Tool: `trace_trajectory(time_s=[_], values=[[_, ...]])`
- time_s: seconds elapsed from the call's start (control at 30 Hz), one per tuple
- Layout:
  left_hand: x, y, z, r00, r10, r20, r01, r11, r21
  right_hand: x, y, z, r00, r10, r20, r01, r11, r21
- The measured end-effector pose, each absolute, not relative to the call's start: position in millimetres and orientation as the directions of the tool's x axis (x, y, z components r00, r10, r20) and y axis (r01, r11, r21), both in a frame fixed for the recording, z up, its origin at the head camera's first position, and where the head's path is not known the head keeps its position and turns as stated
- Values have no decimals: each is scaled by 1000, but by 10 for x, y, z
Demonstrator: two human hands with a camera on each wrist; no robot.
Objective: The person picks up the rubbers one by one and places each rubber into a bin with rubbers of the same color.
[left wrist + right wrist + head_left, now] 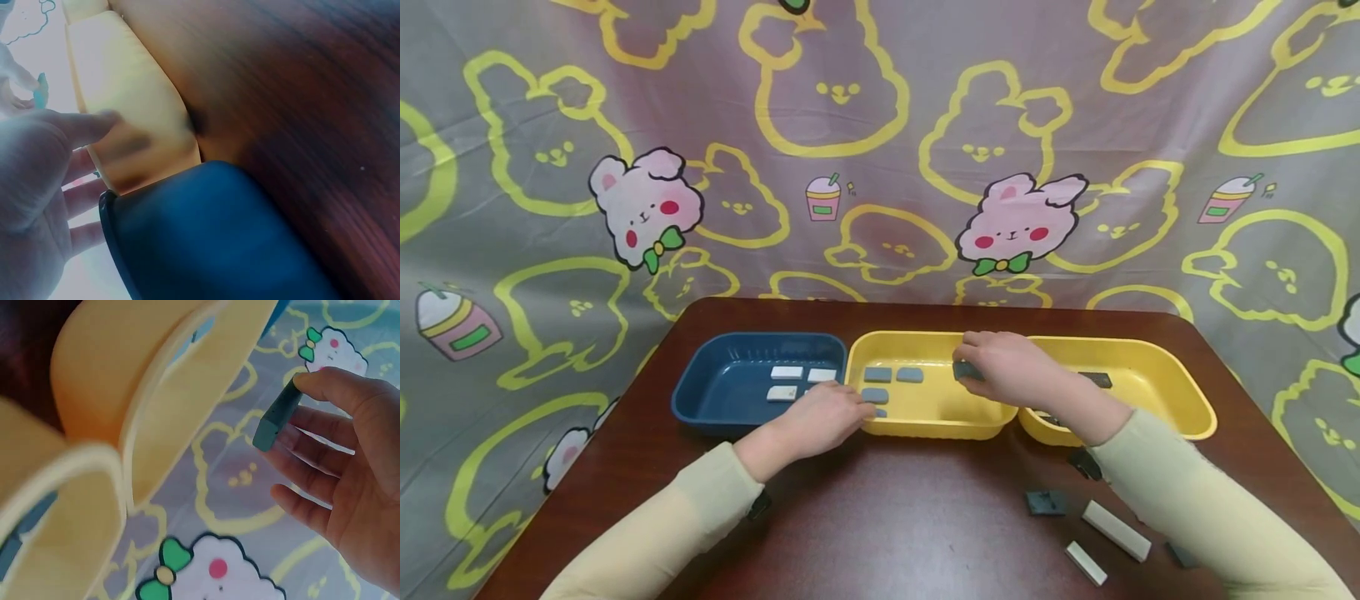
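Note:
My right hand (1018, 375) pinches a dark grey-green block (278, 419) between thumb and fingertips, above the right part of the middle yellow tray (932, 430). Several flat grey blocks (877, 375) lie in that tray's left part. Across the near corner where the blue tray (711, 387) meets the middle tray hovers my left hand (823, 419), its fingers loosely extended and nothing seen in its grasp. Its fingertips partly cover a grey block. White blocks (786, 372) sit in the right side of the blue tray, some partly hidden by the left hand.
A second yellow tray (1165, 404) at the right holds dark pieces (1095, 380), partly behind the right forearm. On the brown table (895, 517) lie a dark square piece (1045, 502), a long white bar (1116, 531), a shorter one (1086, 563) and a dark piece (1183, 555) by the sleeve.

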State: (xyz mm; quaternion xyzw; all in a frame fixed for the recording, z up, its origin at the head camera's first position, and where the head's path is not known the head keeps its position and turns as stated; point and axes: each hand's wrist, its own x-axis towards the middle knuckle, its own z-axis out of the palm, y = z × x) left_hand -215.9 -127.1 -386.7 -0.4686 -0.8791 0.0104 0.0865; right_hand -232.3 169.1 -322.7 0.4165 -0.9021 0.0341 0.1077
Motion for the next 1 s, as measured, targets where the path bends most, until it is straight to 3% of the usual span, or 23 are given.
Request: trace_trajectory(time_s=[0.2, 0.57, 0.73, 1.0], values=[[-2161, -1286, -3865, -538, 829, 150, 826, 554, -100, -2457, 1346, -3385, -599, -781, 177, -788, 614, 44], [-2162, -1286, -3873, -534, 831, 159, 825, 553, -119, -2667, 879, -3642, -587, -809, -39, -805, 577, 139], [-2158, -1299, -3870, -529, 832, 167, 827, 550, -118, -2725, 710, -3683, -610, -785, -109, -786, 583, 204], [-2175, -1289, -3883, -506, 844, 178, 838, 530, -131, -2786, 565, -3732, -657, -737, -161, -753, 628, 198]])
